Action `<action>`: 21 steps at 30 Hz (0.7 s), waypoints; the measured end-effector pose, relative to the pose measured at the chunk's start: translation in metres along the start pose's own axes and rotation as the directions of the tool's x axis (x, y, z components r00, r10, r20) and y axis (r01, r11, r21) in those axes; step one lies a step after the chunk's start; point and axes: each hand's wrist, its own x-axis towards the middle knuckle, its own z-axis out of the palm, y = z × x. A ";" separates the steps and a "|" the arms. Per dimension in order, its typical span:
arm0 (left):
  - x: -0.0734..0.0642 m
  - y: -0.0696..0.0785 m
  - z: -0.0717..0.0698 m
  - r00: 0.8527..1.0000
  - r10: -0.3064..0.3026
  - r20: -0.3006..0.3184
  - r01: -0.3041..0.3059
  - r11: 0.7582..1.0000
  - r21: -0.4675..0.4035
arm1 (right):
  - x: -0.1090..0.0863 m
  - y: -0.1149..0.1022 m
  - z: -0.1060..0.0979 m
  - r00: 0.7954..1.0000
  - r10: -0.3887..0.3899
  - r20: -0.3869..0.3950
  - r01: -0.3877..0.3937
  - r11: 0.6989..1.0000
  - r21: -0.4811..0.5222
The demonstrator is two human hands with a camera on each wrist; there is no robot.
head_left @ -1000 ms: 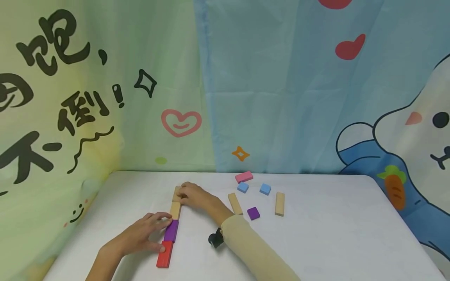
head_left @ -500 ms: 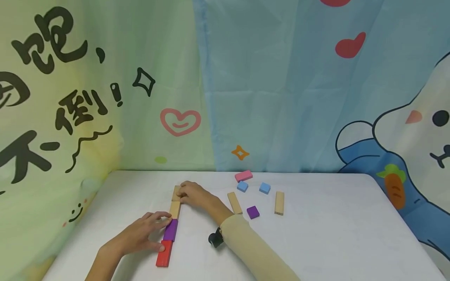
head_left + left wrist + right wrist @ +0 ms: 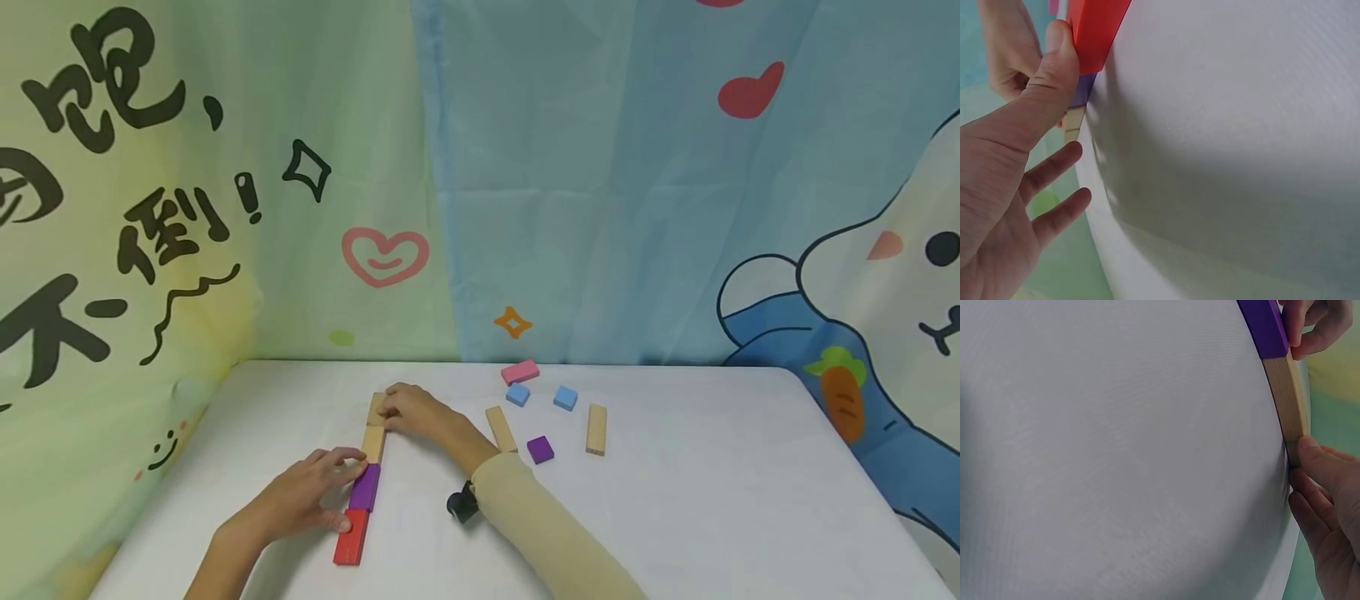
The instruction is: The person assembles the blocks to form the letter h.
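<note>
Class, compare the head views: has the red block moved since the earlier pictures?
No: the red block keeps its place against the orange star.

Table (image 3: 750,500): room at right.
Sleeve (image 3: 555,525): bars middle (camera (image 3: 462,504) too).
Block row (image 3: 364,488): left hand (image 3: 300,493) and right hand (image 3: 413,412) obstruct.

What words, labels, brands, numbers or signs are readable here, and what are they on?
"吧," on the printed backdrop, upper left.
"倒!" on the backdrop, below that.
"不" on the backdrop, lower left, a dash-like mark beside it.
Left-edge character: cut off, unreadable.
Row of blocks and loose blocks: no lettering visible.
</note>
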 end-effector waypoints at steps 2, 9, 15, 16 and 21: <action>0.001 -0.001 0.000 1.000 -0.004 0.003 0.004 1.000 0.002 | 0.000 0.000 -0.001 1.000 0.001 0.002 -0.001 1.000 -0.003; 0.000 -0.001 0.004 1.000 0.003 -0.020 -0.002 1.000 0.006 | -0.001 -0.002 0.000 1.000 0.012 0.012 -0.013 1.000 0.027; -0.002 0.000 0.005 0.999 0.015 -0.036 -0.014 0.999 0.029 | -0.001 -0.002 0.000 1.000 0.016 0.009 -0.017 1.000 0.020; -0.002 0.000 0.004 0.999 0.015 -0.030 -0.014 1.000 0.025 | -0.001 -0.002 0.000 1.000 0.014 0.007 -0.014 1.000 0.020; -0.002 0.000 0.000 1.000 0.009 0.002 -0.009 0.999 -0.031 | -0.001 -0.002 -0.002 1.000 0.015 0.001 -0.015 1.000 0.020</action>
